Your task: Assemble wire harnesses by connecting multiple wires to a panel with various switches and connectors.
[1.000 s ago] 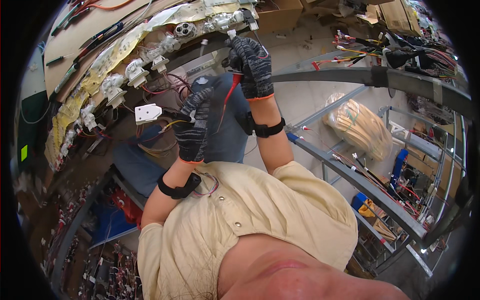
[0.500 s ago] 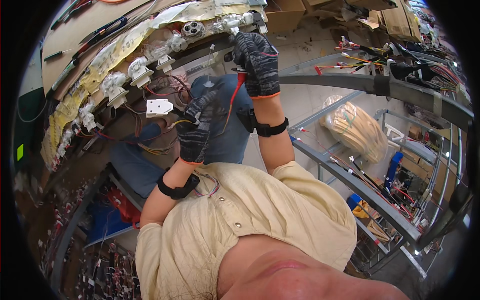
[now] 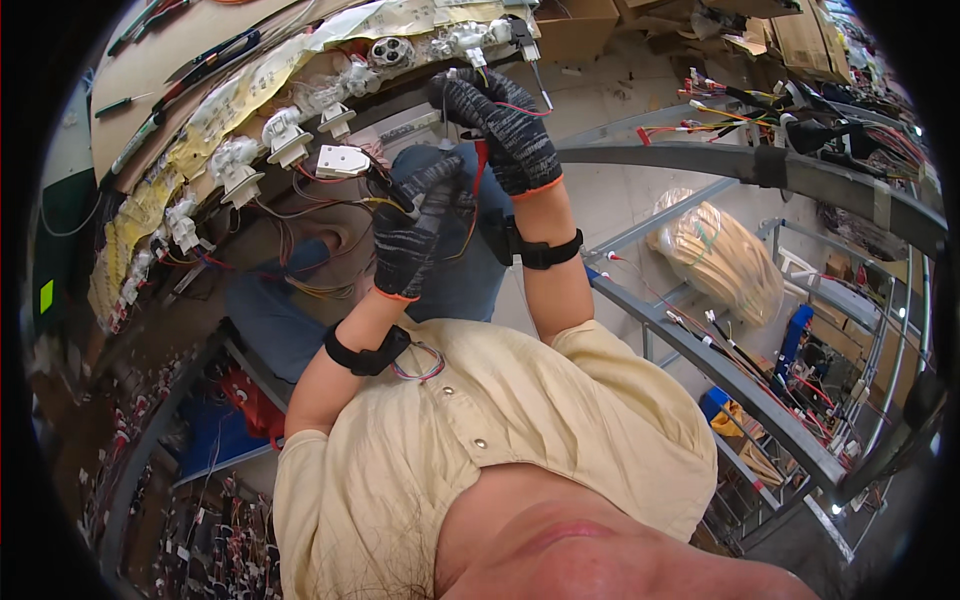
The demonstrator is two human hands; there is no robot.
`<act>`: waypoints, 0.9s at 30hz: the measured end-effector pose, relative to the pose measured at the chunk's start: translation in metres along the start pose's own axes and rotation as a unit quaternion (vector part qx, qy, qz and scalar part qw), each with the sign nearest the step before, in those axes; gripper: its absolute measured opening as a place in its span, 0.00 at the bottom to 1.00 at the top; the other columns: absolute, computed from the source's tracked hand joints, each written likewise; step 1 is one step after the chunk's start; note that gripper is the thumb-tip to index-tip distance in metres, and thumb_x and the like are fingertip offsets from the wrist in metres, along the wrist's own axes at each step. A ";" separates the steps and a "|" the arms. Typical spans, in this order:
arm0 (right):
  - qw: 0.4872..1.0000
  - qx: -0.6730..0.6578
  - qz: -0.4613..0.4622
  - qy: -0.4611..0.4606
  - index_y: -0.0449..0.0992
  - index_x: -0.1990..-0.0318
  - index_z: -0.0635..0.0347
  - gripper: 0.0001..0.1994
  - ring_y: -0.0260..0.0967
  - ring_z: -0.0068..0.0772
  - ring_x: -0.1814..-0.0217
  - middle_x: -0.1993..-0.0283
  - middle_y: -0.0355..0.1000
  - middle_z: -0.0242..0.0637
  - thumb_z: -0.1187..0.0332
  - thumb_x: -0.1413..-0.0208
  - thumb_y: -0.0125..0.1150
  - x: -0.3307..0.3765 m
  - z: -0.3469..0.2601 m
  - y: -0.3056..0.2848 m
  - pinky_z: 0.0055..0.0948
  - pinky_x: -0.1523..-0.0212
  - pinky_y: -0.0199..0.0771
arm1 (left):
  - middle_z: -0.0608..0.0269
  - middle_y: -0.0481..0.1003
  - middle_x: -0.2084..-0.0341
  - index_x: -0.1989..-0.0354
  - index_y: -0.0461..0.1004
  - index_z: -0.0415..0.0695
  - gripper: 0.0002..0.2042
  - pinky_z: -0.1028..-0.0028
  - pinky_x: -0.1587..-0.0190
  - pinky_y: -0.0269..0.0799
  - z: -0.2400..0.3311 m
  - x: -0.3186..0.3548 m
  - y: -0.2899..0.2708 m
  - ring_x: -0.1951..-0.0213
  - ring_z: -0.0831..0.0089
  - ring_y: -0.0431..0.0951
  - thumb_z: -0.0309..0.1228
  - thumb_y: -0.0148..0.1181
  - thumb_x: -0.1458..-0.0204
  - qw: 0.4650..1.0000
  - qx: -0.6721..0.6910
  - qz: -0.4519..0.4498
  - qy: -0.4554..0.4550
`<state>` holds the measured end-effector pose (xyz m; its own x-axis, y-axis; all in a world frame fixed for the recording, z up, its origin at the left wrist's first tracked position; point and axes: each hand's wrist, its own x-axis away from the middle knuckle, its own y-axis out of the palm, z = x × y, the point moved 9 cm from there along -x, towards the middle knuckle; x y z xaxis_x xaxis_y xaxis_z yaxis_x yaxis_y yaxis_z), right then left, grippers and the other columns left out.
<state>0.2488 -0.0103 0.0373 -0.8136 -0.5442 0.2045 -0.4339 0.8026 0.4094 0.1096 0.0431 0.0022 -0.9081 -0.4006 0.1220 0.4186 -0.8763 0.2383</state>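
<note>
Both hands wear dark grey knit gloves with orange cuffs. My left hand (image 3: 415,220) is closed around a wire bundle, part of which shows as a yellow wire (image 3: 385,202). Close to its fingers hangs a white rectangular connector block (image 3: 342,161). My right hand (image 3: 505,130) is raised higher, just below the bench edge, with its fingers bent and pinched on thin wires. A red-sleeved cable (image 3: 481,160) hangs below that palm, and a thin pink wire (image 3: 525,110) crosses its back. Above the fingers sits a white connector (image 3: 470,42) on the board; the fingertips are partly hidden.
Several white plug holders (image 3: 285,137) line the edge of a curved board covered in yellowed paper (image 3: 215,130). A grey metal rail (image 3: 680,158) runs to the right, with loose wire harnesses (image 3: 745,110) behind it. Beyond the frame lies a plastic-wrapped bundle (image 3: 718,255).
My left hand has moved up and right, and the white connector block has shifted up and right with it. My right hand's fingers have swung left, away from the white connector.
</note>
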 end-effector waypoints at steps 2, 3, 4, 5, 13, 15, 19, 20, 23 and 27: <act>1.000 -0.007 -0.015 0.024 0.76 0.55 0.60 0.13 0.72 0.21 0.68 0.65 0.76 0.31 0.65 0.45 0.62 -0.002 0.003 0.005 0.19 0.64 0.68 | 0.58 0.73 0.51 0.49 0.71 0.35 0.13 0.75 0.47 0.68 0.011 -0.002 0.002 0.49 0.72 0.72 0.21 0.50 0.42 0.996 -0.081 0.005 0.034; 1.000 -0.005 -0.016 0.026 0.76 0.55 0.60 0.13 0.72 0.21 0.68 0.65 0.76 0.31 0.65 0.45 0.62 -0.002 0.000 0.007 0.19 0.64 0.68 | 0.58 0.73 0.51 0.49 0.71 0.35 0.13 0.75 0.47 0.68 0.013 -0.003 0.003 0.49 0.72 0.72 0.21 0.50 0.42 0.996 -0.080 0.006 0.034; 0.999 0.022 0.009 0.038 0.77 0.58 0.62 0.11 0.72 0.21 0.67 0.67 0.76 0.32 0.67 0.45 0.61 0.000 -0.002 0.004 0.20 0.63 0.70 | 0.58 0.74 0.52 0.50 0.72 0.35 0.12 0.75 0.47 0.67 0.013 -0.003 0.003 0.49 0.72 0.72 0.20 0.49 0.42 0.998 -0.065 0.018 0.018; 0.997 0.050 0.036 0.050 0.77 0.61 0.64 0.09 0.72 0.20 0.66 0.68 0.76 0.33 0.68 0.45 0.61 0.001 -0.004 0.001 0.22 0.62 0.71 | 0.58 0.75 0.54 0.52 0.73 0.34 0.12 0.75 0.46 0.67 0.012 -0.002 0.001 0.50 0.72 0.72 0.19 0.49 0.43 0.998 -0.049 0.029 0.003; 0.993 0.113 0.040 0.014 0.78 0.68 0.59 0.10 0.66 0.16 0.74 0.75 0.74 0.30 0.61 0.47 0.63 -0.011 -0.004 -0.005 0.19 0.72 0.62 | 0.59 0.74 0.54 0.50 0.70 0.36 0.13 0.76 0.50 0.68 -0.003 -0.001 -0.021 0.53 0.72 0.74 0.20 0.45 0.44 0.992 0.042 0.108 0.052; 0.992 0.121 0.044 0.015 0.78 0.68 0.59 0.10 0.65 0.16 0.74 0.76 0.74 0.29 0.61 0.47 0.63 -0.011 -0.005 -0.004 0.19 0.73 0.62 | 0.59 0.76 0.57 0.52 0.71 0.37 0.14 0.77 0.53 0.70 0.003 0.001 -0.026 0.56 0.73 0.75 0.18 0.46 0.46 0.988 -0.056 0.128 0.059; 0.991 0.117 0.066 0.026 0.78 0.69 0.59 0.09 0.65 0.16 0.76 0.77 0.74 0.30 0.63 0.47 0.63 -0.010 -0.004 -0.003 0.19 0.73 0.63 | 0.55 0.72 0.52 0.48 0.67 0.37 0.15 0.71 0.49 0.67 0.019 0.012 -0.026 0.52 0.66 0.72 0.22 0.47 0.43 0.934 -0.309 0.108 0.145; 0.991 0.109 0.070 0.026 0.78 0.70 0.59 0.09 0.65 0.16 0.77 0.77 0.74 0.30 0.63 0.48 0.63 -0.010 -0.004 -0.003 0.19 0.74 0.63 | 0.52 0.68 0.47 0.43 0.63 0.36 0.18 0.66 0.45 0.65 0.012 0.009 -0.025 0.47 0.59 0.69 0.25 0.48 0.43 0.943 -0.313 0.075 0.087; 0.989 0.106 0.093 0.034 0.79 0.70 0.59 0.08 0.66 0.18 0.78 0.77 0.74 0.31 0.64 0.48 0.63 -0.010 -0.002 -0.002 0.21 0.75 0.64 | 0.48 0.67 0.48 0.43 0.62 0.36 0.22 0.61 0.44 0.64 0.005 0.008 -0.030 0.47 0.53 0.68 0.27 0.53 0.46 0.993 -0.034 0.109 -0.022; 0.991 0.092 0.096 -0.022 0.79 0.66 0.61 0.10 0.68 0.18 0.76 0.75 0.74 0.31 0.63 0.47 0.63 -0.011 -0.005 -0.002 0.19 0.77 0.66 | 0.52 0.70 0.52 0.45 0.63 0.37 0.20 0.63 0.46 0.65 -0.017 0.029 -0.044 0.50 0.59 0.70 0.29 0.54 0.44 0.941 -0.309 0.107 0.086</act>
<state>0.2605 -0.0073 0.0382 -0.9024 -0.3696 0.2215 -0.3297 0.9232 0.1972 0.0645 0.0659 -0.0212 -0.8143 -0.5765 -0.0673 0.5540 -0.7374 -0.3864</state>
